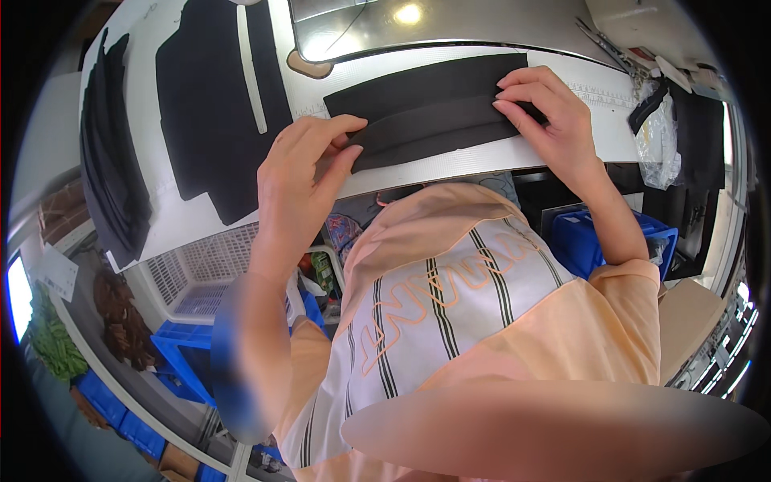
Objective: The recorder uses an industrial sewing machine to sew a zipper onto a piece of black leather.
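A black strip of fabric (438, 116) lies lengthwise across the white table in front of me, with a fold running along it. My left hand (309, 157) pinches its left end between thumb and forefinger. At the other end, my right hand (550, 112) grips the fabric's edge between thumb and fingers, some of it tucked under the palm. To the left, larger black fabric pieces (205, 112) lie flat on the table, with a narrow whitish strip (250, 76) on top.
A shiny metal plate (450, 28) fills the table's back, a brown-edged piece (309, 64) at its corner. Dark cloth (116, 145) hangs over the left edge. Scissors (602, 44) and clear plastic (658, 136) lie right. Below are a white basket (205, 269) and a blue crate (574, 241).
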`<state>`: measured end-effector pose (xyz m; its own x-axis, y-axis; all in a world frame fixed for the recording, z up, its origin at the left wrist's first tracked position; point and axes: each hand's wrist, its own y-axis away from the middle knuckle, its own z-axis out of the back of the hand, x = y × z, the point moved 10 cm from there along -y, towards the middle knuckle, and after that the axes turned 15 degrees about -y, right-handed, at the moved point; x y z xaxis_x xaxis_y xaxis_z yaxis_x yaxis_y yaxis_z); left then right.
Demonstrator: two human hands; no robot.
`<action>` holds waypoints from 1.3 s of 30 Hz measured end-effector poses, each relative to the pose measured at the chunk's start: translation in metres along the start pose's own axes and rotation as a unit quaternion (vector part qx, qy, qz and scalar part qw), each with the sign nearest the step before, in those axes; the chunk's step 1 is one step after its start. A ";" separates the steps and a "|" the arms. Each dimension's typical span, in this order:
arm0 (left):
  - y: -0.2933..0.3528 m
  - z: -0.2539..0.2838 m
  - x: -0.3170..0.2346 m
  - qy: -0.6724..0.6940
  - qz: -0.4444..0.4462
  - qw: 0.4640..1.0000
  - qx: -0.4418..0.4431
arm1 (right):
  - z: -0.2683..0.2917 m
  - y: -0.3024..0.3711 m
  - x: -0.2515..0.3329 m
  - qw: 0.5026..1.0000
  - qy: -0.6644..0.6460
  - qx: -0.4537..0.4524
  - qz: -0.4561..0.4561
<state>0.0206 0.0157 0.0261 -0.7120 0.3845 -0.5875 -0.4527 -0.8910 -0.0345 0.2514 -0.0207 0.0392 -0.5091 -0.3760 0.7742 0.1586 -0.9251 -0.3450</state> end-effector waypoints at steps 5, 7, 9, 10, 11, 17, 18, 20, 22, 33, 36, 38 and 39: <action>0.017 0.006 -0.024 -0.158 -0.159 0.967 -0.126 | 0.001 0.000 0.009 0.998 0.028 -0.009 0.050; 0.036 -0.009 -0.037 -0.313 -0.272 0.901 -0.130 | 0.000 0.000 0.004 0.999 0.033 -0.004 0.027; 0.038 -0.008 -0.041 -0.319 -0.255 0.905 -0.120 | -0.004 0.001 0.010 0.991 0.122 -0.003 0.051; 0.038 -0.007 -0.041 -0.330 -0.231 0.909 -0.109 | -0.011 0.001 0.021 0.973 0.208 -0.005 0.096; 0.037 -0.006 -0.042 -0.306 -0.203 0.926 -0.089 | -0.027 0.001 0.035 0.972 0.205 0.027 0.115; 0.041 -0.015 -0.034 -0.326 -0.174 0.927 -0.065 | -0.100 0.038 0.048 0.970 0.116 0.203 0.069; 0.045 -0.014 -0.032 -0.336 -0.161 0.926 -0.066 | -0.083 0.043 0.038 0.969 0.145 0.192 0.053; 0.052 -0.019 -0.031 -0.357 -0.153 0.920 -0.056 | -0.032 0.057 0.013 0.970 0.199 0.136 0.032; 0.055 -0.024 -0.030 -0.382 -0.148 0.910 -0.070 | 0.001 0.066 -0.001 0.960 0.254 0.115 0.011; 0.019 -0.031 -0.045 -0.488 -0.045 0.858 -0.153 | 0.007 0.102 0.049 0.973 0.077 0.079 0.202; 0.014 -0.033 -0.046 -0.484 -0.084 0.855 -0.164 | 0.127 0.088 -0.008 0.937 0.341 -0.005 0.071; 0.000 -0.032 -0.053 -0.478 -0.107 0.860 -0.145 | 0.212 0.088 -0.057 0.892 0.445 -0.074 0.001; -0.008 -0.035 -0.054 -0.472 -0.122 0.864 -0.122 | 0.229 0.084 -0.079 0.853 0.521 -0.035 -0.023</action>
<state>0.0812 -0.0066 0.0299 -0.7843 0.4909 0.3794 -0.6064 -0.7356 -0.3017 0.4986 -0.0810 0.0705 -0.9944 -0.0546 -0.0908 0.0857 -0.9184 -0.3862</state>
